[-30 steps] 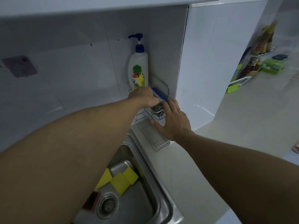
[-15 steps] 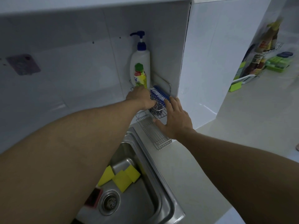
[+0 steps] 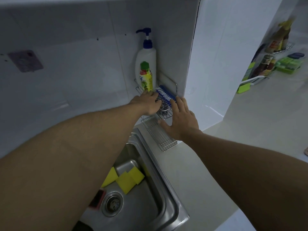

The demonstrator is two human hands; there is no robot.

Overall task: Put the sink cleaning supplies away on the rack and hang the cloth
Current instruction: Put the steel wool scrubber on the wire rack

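Observation:
A wire rack (image 3: 167,116) hangs in the wall corner above the sink. On it stand a white pump bottle (image 3: 146,59) and a small green-capped yellow bottle (image 3: 146,77). A blue scrub brush (image 3: 165,95) lies on the rack beside a steel wool scourer (image 3: 162,109). My left hand (image 3: 146,102) rests on the scourer, fingers curled over it. My right hand (image 3: 181,120) is spread flat against the rack's front edge, next to the brush. Yellow sponges (image 3: 126,180) and a dark pink-edged sponge (image 3: 97,199) lie in the steel sink (image 3: 168,202).
A lower wire tray (image 3: 162,138) sits on the counter by the sink rim. At the far right stand sauce bottles (image 3: 275,47) in a wire basket, a green box (image 3: 289,65) and a green sponge (image 3: 244,88). A purple wall pad (image 3: 25,60) is at left.
My left hand has shifted slightly left off the brush and onto the scourer. My right hand stays on the rack's edge.

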